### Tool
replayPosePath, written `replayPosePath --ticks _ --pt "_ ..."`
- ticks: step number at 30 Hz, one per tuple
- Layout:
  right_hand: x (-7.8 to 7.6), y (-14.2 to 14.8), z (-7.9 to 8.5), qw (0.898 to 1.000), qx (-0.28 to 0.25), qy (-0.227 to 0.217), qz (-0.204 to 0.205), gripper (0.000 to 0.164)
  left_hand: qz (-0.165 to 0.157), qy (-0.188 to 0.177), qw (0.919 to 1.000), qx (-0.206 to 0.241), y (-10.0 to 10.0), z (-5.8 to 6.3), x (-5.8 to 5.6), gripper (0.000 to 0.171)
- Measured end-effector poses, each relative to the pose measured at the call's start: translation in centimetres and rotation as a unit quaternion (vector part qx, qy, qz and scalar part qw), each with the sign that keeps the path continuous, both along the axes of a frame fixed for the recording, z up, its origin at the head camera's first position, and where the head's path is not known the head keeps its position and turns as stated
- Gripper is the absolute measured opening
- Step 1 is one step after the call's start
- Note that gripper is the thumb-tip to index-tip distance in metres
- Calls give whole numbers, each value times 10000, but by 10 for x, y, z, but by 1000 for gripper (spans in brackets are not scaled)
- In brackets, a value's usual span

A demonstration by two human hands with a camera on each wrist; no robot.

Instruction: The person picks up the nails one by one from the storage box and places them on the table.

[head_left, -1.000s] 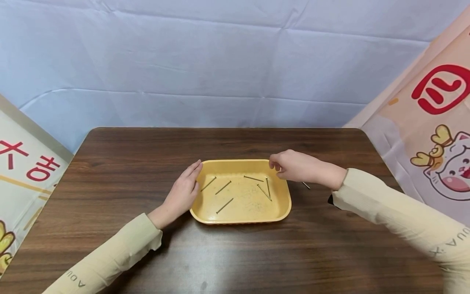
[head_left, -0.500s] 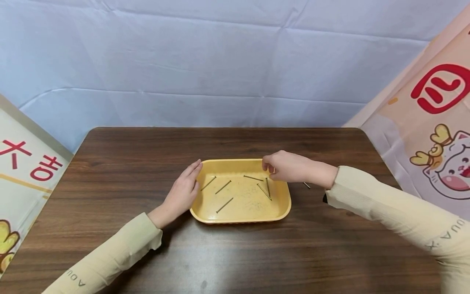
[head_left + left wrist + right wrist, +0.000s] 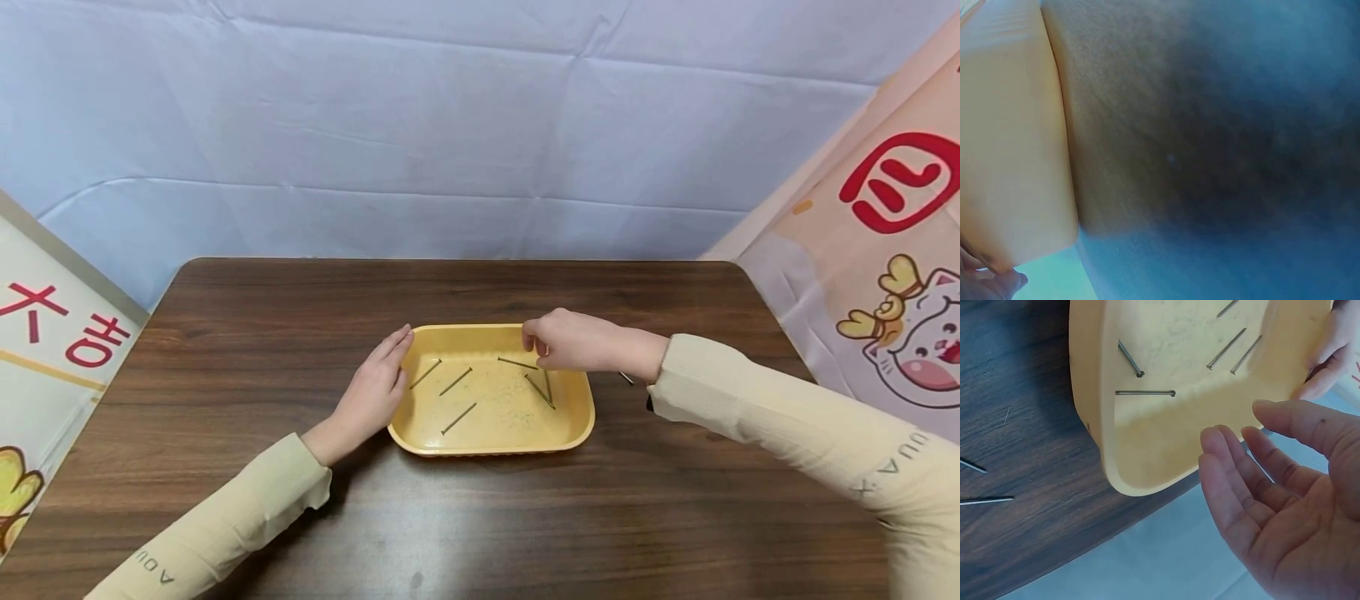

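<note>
Apparently bracing, left hand lays straight fingers along the left wall of yellow tray; right hand hovers above its far right corner, thumb and fingers apart, holding nothing. Nails scattered inside; two stray nails on tabletop.

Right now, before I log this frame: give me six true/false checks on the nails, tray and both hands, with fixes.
1. Six nails show inside the yellow tray in the head view. True.
2. Every nail in view lies in the tray. False: in the right wrist view, two nails lie on the wood-grain table.
3. The left hand touches the tray's left side. True.
4. The tray is tipped onto its side. False: it stands upright.
5. The right hand is over the tray's right part. True.
6. It pinches a nail. False: thumb and fingers are apart, with nothing visible between them.
</note>
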State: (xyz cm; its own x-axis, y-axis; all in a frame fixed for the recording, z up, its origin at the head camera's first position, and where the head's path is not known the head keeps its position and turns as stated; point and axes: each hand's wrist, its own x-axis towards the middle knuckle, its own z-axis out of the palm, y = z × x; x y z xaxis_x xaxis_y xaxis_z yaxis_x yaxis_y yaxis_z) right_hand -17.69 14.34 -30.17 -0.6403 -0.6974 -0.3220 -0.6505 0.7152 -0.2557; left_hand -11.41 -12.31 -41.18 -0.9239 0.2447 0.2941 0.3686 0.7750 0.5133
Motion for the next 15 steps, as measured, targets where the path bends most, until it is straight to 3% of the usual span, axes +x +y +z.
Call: replayPosePath --ticks 7,15 --pt "0 -8 -2 9994 167 -227 -201 17 -9 32 10000 9 0 -1 0 47" --pt "-4 -17 -8 9953 177 -598 -738 15 8 0 10000 11 -1 -1 0 47"
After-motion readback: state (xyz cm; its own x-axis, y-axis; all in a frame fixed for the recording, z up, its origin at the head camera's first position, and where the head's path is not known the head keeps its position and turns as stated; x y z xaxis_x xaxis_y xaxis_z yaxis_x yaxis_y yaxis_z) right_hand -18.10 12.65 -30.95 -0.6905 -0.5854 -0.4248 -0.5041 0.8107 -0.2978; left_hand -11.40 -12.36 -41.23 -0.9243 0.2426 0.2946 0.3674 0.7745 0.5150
